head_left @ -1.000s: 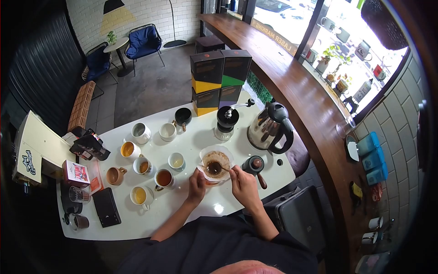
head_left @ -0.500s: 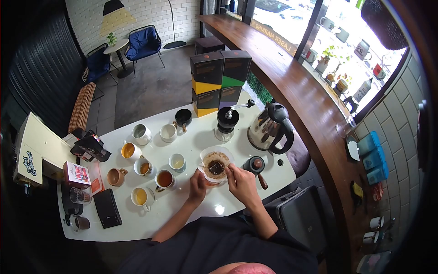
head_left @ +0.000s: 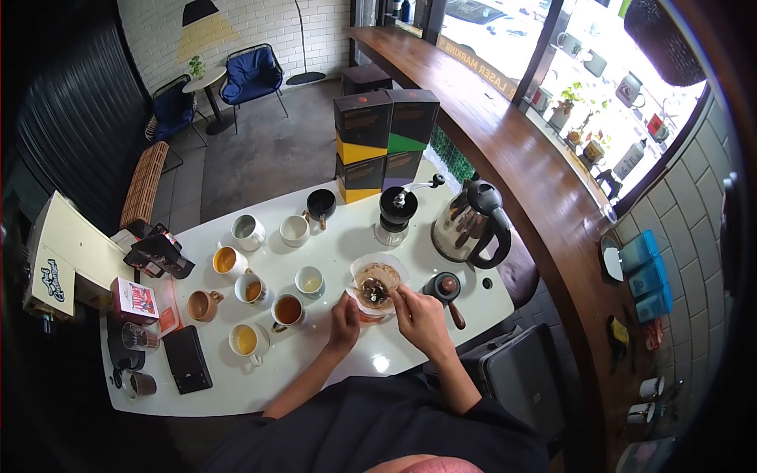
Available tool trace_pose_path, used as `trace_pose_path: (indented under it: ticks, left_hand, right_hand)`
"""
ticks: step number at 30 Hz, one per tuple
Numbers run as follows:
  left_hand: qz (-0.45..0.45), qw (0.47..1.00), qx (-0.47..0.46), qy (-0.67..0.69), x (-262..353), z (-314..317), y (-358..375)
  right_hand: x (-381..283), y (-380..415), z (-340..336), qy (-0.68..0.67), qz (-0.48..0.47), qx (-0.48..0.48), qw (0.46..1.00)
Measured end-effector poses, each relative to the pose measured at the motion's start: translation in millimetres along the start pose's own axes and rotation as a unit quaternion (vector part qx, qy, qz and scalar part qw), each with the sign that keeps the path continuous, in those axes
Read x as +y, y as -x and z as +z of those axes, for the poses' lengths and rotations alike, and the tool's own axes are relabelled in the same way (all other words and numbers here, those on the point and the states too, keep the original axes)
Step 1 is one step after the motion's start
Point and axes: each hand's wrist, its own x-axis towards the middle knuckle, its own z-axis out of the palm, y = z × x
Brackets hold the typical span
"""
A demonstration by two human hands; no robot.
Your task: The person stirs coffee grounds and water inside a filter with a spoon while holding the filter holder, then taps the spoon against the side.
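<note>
A white paper coffee filter (head_left: 364, 266) sits near the table's front edge, its inside stained brown. Dark wet coffee (head_left: 375, 292) lies at its bottom with pale specks of reflection. My left hand (head_left: 344, 322) is closed at the filter's left edge, fingers pressed together. On the opposite side, my right hand (head_left: 418, 314) pinches the paper rim between thumb and fingers. Something reddish-orange shows under the filter; what supports it is mostly hidden. A dark wood-handled pot (head_left: 442, 288) stands just right of my right hand. A cup of tea-coloured liquid (head_left: 289, 310) stands left of my left hand.
Several cups, including a white mug (head_left: 245, 339), fill the table's left half. A hand grinder (head_left: 397, 209) and a steel kettle (head_left: 465, 225) stand behind the filter. Stacked black boxes (head_left: 364, 126) rise at the far edge. A black tray-like object (head_left: 188, 359) lies at left.
The view has shifted slightly. Both hands stay at the filter with nearly the same grip. Pale glints now show on the dark coffee inside it.
</note>
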Motion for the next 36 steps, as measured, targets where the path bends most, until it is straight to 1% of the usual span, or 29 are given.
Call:
trace_pose_path:
  ticks: [2, 6, 8, 12, 15, 17, 20, 21, 23, 24, 26, 27, 29, 30, 32, 36]
  left_hand:
    - [0.0, 1.0, 0.011, 0.008, 3, 1, 1]
    - [0.0, 1.0, 0.002, 0.013, -1, -1, 1]
    - [-0.013, 1.0, -0.003, 0.011, -6, 0, 2]
    - [0.001, 1.0, 0.003, 0.015, -3, 1, 0]
    - [-0.002, 1.0, 0.004, 0.013, 1, 0, 1]
    - [-0.005, 1.0, -0.005, 0.003, 2, -1, 0]
    - [0.007, 1.0, 0.01, 0.005, 8, 0, 1]
    - [0.007, 1.0, 0.011, 0.004, 1, 0, 1]
    - [0.062, 0.993, 0.046, -0.089, -18, 2, 2]
    - [0.062, 0.993, 0.044, -0.089, -16, 3, 1]
    - [0.128, 0.979, 0.086, -0.134, -13, 4, -1]
    - [0.128, 0.979, 0.085, -0.134, -7, 3, -2]
    - [0.032, 0.998, 0.033, -0.037, 11, -2, -1]
    - [0.033, 0.998, 0.033, -0.037, 15, -2, -2]
    - [0.043, 0.997, 0.047, -0.033, 21, -1, -3]
    - [0.012, 0.999, 0.033, -0.04, 25, -4, -3]
  right_hand:
    - [-4, -1, -4, 0.004, 0.024, 0.01, 1.0]
    - [0, 2, -2, 0.01, 0.012, 0.005, 1.0]
    - [-2, 2, -5, -0.036, 0.033, -0.005, 0.999]
    - [-1, 2, -5, -0.018, 0.027, 0.018, 0.999]
    - [0, 5, -4, 0.002, 0.019, -0.004, 1.0]
    - [-2, 4, -5, -0.026, 0.029, -0.002, 0.999]
    - [-6, 3, -4, -0.025, 0.048, 0.012, 0.998]
    - [-5, 3, -4, -0.026, 0.048, 0.012, 0.998]
    - [-1, 4, -5, 0.012, 0.033, 0.02, 0.999]
    - [0, 4, -4, 0.013, 0.034, 0.021, 0.999]
    - [6, 5, -2, -0.027, 0.034, 0.047, 0.998]
    - [10, 5, 0, -0.026, 0.035, 0.048, 0.998]
    - [15, 7, 4, -0.083, 0.061, 0.059, 0.993]
    - [16, 7, 5, -0.083, 0.059, 0.06, 0.993]
    - [16, 7, 6, -0.134, 0.114, 0.033, 0.984]
    - [30, 6, 17, -0.142, 0.112, 0.017, 0.983]
